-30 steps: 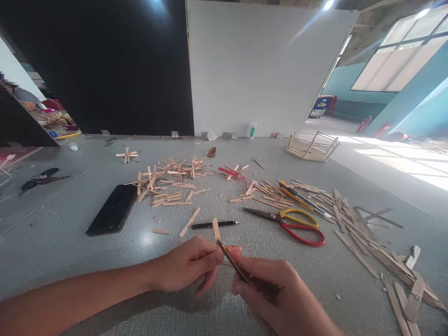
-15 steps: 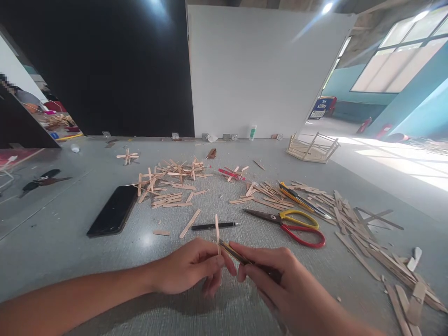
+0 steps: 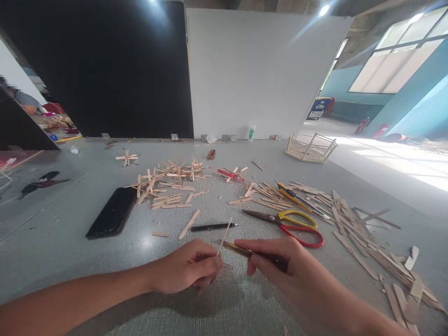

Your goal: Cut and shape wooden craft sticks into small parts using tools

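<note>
My left hand (image 3: 196, 267) is closed on a thin wooden craft stick (image 3: 226, 237), which points up and slightly right and shows its narrow edge. A bit of pale wood pokes out below the fingers. In my right hand (image 3: 280, 266) is a slim craft knife (image 3: 238, 248), its tip pointing left at the stick; whether blade and stick touch, I cannot tell. Beyond them a black pen (image 3: 212, 227) lies on the table, with a loose craft stick (image 3: 189, 224) to its left. Scissors (image 3: 290, 224) with yellow and red handles lie beyond my right hand.
A phone (image 3: 112, 212) lies at left. Piles of craft sticks (image 3: 170, 200) spread across the middle, with more sticks (image 3: 364, 242) at right. A yellow utility knife (image 3: 301, 199) rests among them. Farther back stand a small stick frame (image 3: 311, 148) and a glue bottle (image 3: 251, 133).
My left hand has turned the craft stick from its flat face to its edge, leaning it right. My right hand has drawn slightly right with the craft knife.
</note>
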`<control>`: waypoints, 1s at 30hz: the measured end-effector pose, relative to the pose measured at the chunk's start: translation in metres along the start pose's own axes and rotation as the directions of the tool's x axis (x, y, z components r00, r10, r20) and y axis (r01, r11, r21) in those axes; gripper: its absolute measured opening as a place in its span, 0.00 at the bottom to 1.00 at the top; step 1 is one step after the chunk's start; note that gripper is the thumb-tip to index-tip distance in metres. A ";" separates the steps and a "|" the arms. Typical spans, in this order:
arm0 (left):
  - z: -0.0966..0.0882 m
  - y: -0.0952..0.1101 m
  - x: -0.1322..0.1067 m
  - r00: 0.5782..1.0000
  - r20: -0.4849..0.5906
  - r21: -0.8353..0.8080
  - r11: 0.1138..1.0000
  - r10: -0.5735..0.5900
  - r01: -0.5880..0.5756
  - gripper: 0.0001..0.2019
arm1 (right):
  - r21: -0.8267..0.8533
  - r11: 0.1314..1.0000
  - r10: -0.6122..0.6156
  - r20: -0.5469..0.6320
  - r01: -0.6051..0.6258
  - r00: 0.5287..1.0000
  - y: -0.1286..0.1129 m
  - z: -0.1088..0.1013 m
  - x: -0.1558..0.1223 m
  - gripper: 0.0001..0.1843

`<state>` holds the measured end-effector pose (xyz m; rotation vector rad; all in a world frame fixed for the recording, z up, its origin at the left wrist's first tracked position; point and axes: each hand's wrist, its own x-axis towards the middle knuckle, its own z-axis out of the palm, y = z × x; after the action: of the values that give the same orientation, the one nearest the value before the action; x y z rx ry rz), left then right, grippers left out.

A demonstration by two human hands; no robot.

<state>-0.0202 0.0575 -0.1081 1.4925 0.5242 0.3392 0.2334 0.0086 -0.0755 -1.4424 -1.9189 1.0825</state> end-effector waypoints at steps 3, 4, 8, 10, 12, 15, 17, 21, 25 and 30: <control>-0.002 0.004 -0.001 0.999 0.042 0.050 0.999 -0.012 0.010 0.29 | -0.067 0.997 -0.038 -0.008 0.038 0.999 -0.005 -0.011 0.003 0.21; -0.002 0.005 -0.002 0.998 0.058 0.067 0.998 -0.014 0.010 0.29 | -0.097 0.994 -0.055 -0.010 0.054 0.998 -0.006 -0.014 0.004 0.20; 0.000 0.004 -0.002 0.998 0.055 0.070 0.998 -0.006 0.002 0.21 | -0.157 0.987 -0.035 0.017 0.038 0.999 -0.007 -0.021 0.009 0.21; 0.003 0.000 -0.002 1.000 -0.008 0.038 0.999 0.010 -0.010 0.18 | -0.177 0.983 -0.043 0.044 0.050 0.998 -0.008 -0.020 0.009 0.23; 0.007 -0.003 -0.001 0.996 -0.084 0.007 1.000 0.027 -0.027 0.24 | -0.200 0.977 -0.067 0.060 0.078 0.996 -0.009 -0.017 0.008 0.23; 0.011 -0.006 0.000 0.982 -0.183 -0.012 0.998 0.052 -0.055 0.23 | -0.236 0.969 -0.071 0.043 0.079 0.997 -0.007 -0.008 0.005 0.21; 0.012 -0.008 0.002 0.972 -0.224 -0.009 0.997 0.067 -0.071 0.17 | -0.247 0.965 -0.074 0.054 0.085 0.996 -0.005 -0.002 0.003 0.19; 0.013 -0.010 0.004 0.966 -0.244 -0.022 0.995 0.087 -0.095 0.14 | -0.212 0.969 -0.112 0.069 0.124 0.991 -0.004 0.003 0.004 0.21; 0.012 -0.009 0.005 0.952 -0.277 -0.045 0.988 0.132 -0.150 0.16 | -0.162 0.972 -0.165 0.059 0.172 0.985 -0.008 0.004 0.009 0.21; 0.012 -0.002 0.006 0.944 -0.293 -0.058 0.982 0.154 -0.178 0.18 | -0.168 0.970 -0.161 0.102 0.176 0.982 -0.006 0.004 0.010 0.20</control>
<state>-0.0090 0.0503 -0.1105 1.4165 0.6077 0.7109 0.2240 0.0159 -0.0739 -1.3118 -2.2042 0.9307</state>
